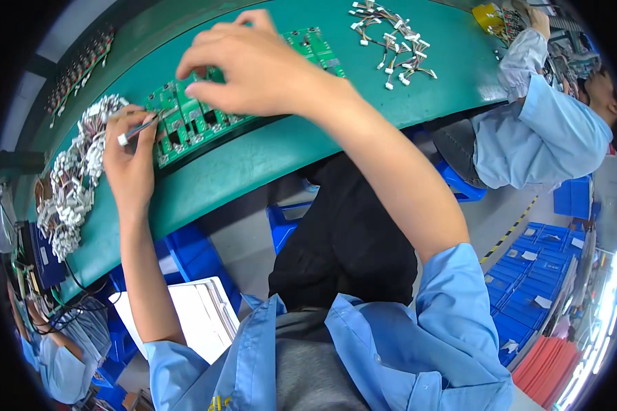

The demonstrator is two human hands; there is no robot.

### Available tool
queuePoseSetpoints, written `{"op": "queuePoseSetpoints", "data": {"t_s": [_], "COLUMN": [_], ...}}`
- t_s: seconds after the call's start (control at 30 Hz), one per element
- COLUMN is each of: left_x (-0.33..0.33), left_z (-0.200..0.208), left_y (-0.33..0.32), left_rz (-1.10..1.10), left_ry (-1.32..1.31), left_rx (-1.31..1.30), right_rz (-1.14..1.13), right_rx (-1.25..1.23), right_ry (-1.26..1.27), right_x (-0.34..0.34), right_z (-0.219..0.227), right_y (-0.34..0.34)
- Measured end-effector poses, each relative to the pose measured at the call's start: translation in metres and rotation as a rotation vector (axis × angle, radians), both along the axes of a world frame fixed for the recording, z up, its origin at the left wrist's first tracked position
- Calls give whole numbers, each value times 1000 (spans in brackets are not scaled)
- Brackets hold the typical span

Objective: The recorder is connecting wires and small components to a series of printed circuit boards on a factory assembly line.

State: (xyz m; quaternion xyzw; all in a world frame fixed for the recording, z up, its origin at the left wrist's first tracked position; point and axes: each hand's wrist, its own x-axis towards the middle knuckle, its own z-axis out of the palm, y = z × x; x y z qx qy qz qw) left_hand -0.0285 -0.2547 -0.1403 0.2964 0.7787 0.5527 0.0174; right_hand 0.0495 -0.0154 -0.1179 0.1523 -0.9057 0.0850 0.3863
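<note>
Green circuit boards lie in a row on the green table, partly hidden under my hands. My left hand is at their left end, thumb and fingers pinched on a short wire cable with a white connector at its end. Above the boards hovers my right hand, slightly blurred, its fingers curved and apart with nothing visible between them. Left of my left hand is a big heap of wire cables with white connectors. Farther right, several similar loose cables are scattered on the table.
A row of small wired parts runs along the far left edge. To the right sits a co-worker in blue; another person is at lower left. White papers rest near my left forearm. Blue bins stand on the floor at right.
</note>
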Motion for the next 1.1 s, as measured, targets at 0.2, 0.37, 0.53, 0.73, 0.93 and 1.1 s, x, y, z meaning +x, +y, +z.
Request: {"op": "queuePoseSetpoints", "data": {"t_s": [0.2, 0.37, 0.53, 0.73, 0.93, 1.1], "left_x": [-7, -9, -17, -4, -23, -31], "left_z": [-11, -7, -18, -10, 13, 19], "left_y": [1, 4, -9, 14, 43, 51], "left_rz": [-79, -95, -125, 13, -165, -276], "left_ry": [-54, -106, 19, 262, -88, -307], "left_rx": [82, 100, 169, 51, 83, -78], "right_rz": [-468, -366, -468, -735, -740, -403], "right_rx": [-601, -165, -80, -139, -314, -720], "right_ry": [-309, -340, -371, -688, -742, -567], "right_x": [48, 93, 77, 53, 53, 64], "right_z": [3, -22, -11, 6, 10, 14], "right_y": [158, 219, 194, 165, 174, 180]}}
